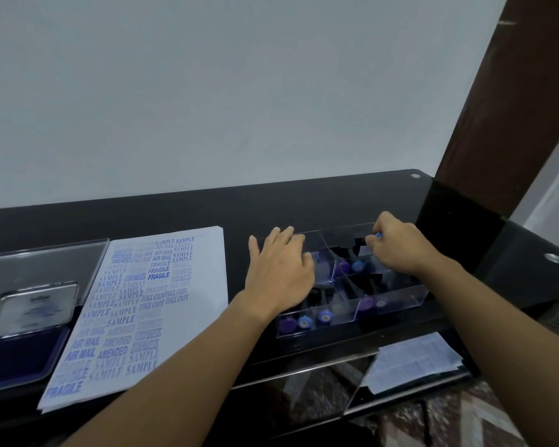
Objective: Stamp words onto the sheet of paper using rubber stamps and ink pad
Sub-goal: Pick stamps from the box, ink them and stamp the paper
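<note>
The right hand (397, 250) has its grip clamped on a stamp (377, 235) by its knob, likely light and rigid. The left hand (279, 272), grip apart, rests on the clear box (397, 293).

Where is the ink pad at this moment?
In the head view, the ink pad lies open at the far left of the black table, right beside the stamped sheet of paper and far from the clear stamp box.

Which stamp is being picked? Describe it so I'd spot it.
On the black desk, right of the stamped paper, sits a clear divided box. In its far right compartment the right hand pinches one stamp; only its blue tip shows, unlike the loose stamps.
</note>
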Motion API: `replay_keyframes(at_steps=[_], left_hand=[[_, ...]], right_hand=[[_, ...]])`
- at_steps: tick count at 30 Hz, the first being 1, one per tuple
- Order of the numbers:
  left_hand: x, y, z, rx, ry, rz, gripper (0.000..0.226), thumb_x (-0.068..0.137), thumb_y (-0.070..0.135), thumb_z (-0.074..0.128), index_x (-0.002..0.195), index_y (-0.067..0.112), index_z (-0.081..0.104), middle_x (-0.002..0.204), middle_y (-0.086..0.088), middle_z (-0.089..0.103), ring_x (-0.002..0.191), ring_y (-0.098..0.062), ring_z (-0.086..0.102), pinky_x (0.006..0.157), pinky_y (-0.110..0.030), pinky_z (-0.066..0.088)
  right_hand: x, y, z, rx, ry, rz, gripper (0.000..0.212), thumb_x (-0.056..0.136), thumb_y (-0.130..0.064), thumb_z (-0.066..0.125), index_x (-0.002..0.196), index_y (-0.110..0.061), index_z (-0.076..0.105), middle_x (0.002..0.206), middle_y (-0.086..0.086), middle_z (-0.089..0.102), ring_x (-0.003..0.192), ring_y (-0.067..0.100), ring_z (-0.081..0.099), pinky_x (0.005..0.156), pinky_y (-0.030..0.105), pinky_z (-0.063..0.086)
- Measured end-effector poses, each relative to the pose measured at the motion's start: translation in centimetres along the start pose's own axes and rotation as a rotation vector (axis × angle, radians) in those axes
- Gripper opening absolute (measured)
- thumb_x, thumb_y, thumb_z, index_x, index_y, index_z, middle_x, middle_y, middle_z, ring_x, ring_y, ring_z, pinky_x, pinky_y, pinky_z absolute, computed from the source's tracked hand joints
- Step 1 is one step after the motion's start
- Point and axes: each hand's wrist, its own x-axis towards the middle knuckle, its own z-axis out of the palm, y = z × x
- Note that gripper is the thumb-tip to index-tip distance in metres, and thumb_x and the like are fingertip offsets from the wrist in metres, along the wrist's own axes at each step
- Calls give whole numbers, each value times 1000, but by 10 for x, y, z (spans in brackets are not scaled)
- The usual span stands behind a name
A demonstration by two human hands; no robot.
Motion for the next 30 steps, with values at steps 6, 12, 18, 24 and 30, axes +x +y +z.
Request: replay_keyframes(at_steps=[6,12,18,24,30], left_hand=[[0,-1,0,-52,12,-30,48,102,26,33,149,16,39,161,0,25,151,-17,10,121,-53,2],[0,-2,0,-56,15,-26,48,101,24,34,148,16,40,161,-1,26,151,-18,12,121,-52,4],[0,-2,0,-64,17,-26,47,102,24,34,148,15,41,161,-2,26,151,-18,11,122,-52,3],[0,-3,1,-79,32,-22,47,101,20,33,146,15,43,161,-2,27,151,-18,13,122,-52,4],[-1,-2,0,-130,53,-29,46,100,15,34,145,13,45,159,-2,31,150,-19,14,123,-51,5]], right_hand=[[2,1,3,-56,12,-18,15,100,-35,48,95,-21,44,91,8,55,78,25,56,65,40,48],[8,-1,4,-115,-2,-23,12,97,-32,56,94,-23,47,93,3,57,86,23,53,67,37,43],[15,-8,3,-132,-25,53,4,87,-19,67,88,-18,64,91,6,64,84,26,61,71,36,53],[15,-6,8,-117,30,90,8,84,-23,67,87,-16,70,89,7,67,82,28,62,70,35,53],[12,-4,9,-111,44,82,11,85,-23,65,86,-14,71,87,7,70,80,27,64,73,38,58]])
